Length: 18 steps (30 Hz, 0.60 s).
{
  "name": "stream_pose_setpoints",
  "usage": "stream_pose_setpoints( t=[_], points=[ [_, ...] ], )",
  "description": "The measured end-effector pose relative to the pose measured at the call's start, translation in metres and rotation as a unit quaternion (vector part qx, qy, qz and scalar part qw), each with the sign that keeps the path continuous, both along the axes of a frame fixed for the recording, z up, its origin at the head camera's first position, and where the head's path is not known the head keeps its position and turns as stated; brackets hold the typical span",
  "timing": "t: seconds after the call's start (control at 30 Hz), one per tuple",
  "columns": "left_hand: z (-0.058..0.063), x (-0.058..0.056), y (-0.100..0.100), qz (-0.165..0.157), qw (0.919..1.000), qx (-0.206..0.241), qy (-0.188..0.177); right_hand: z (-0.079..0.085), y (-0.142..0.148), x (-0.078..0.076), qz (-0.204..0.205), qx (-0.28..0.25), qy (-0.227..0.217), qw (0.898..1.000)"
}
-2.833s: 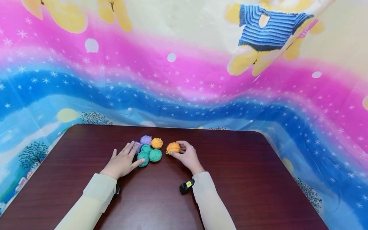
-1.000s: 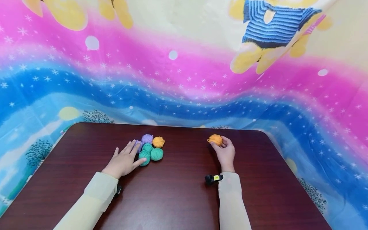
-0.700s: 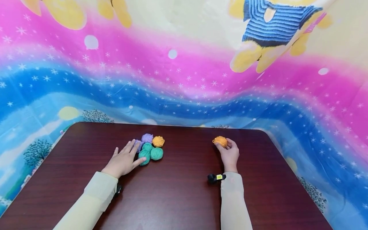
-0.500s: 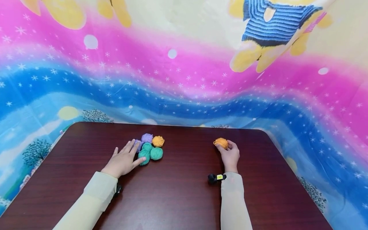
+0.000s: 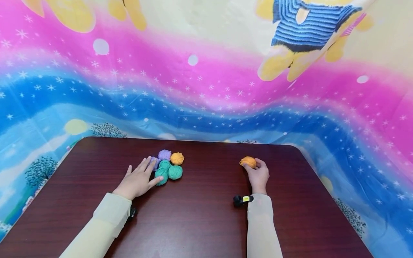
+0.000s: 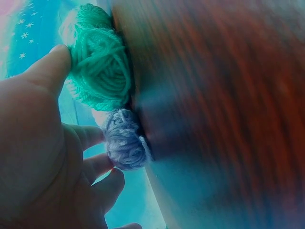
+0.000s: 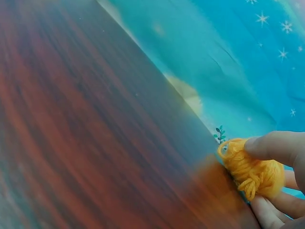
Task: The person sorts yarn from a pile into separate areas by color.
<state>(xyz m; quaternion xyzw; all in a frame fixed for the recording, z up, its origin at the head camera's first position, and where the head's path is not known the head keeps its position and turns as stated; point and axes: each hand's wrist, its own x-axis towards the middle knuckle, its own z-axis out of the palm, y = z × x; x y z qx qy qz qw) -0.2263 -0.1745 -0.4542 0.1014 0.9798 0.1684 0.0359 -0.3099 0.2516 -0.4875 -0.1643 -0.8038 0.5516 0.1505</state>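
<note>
My right hand (image 5: 259, 176) pinches an orange ball of yarn (image 5: 248, 162) between thumb and fingers, right of the table's middle. In the right wrist view that yarn ball (image 7: 252, 169) sits close over the wood, a loose loop sticking out. On the left, my left hand (image 5: 137, 181) lies with fingers spread against a cluster of yarn balls. Its thumb touches a green ball (image 6: 100, 67) and its fingers reach a purple ball (image 6: 125, 138). Another purple ball (image 5: 164, 155), a second green ball (image 5: 175, 172), a third green ball (image 5: 165, 165) and a yellow-orange ball (image 5: 177, 158) complete the cluster.
The dark reddish wooden table (image 5: 200, 211) has rounded far corners. Behind it hangs a colourful printed cloth (image 5: 206, 89). A small black camera (image 5: 241, 200) is strapped to the right wrist.
My right hand has carried the orange yarn ball from beside the cluster to the right, then slightly lower and nearer. My left hand and the cluster stay in place.
</note>
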Motion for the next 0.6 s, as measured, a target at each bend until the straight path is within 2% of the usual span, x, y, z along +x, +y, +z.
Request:
stream_pose_setpoints(
  t=[0.4, 0.6],
  points=[
    [-0.0009, 0.0012, -0.0008, 0.0, 1.0, 0.002, 0.001, 0.0024, 0.0029, 0.0022, -0.008, 0.008, -0.003, 1.0],
    [0.0008, 0.0026, 0.0006, -0.003, 1.0, 0.004, 0.002, 0.0097, 0.0067, 0.003, -0.015, 0.015, 0.018, 1.0]
  ],
)
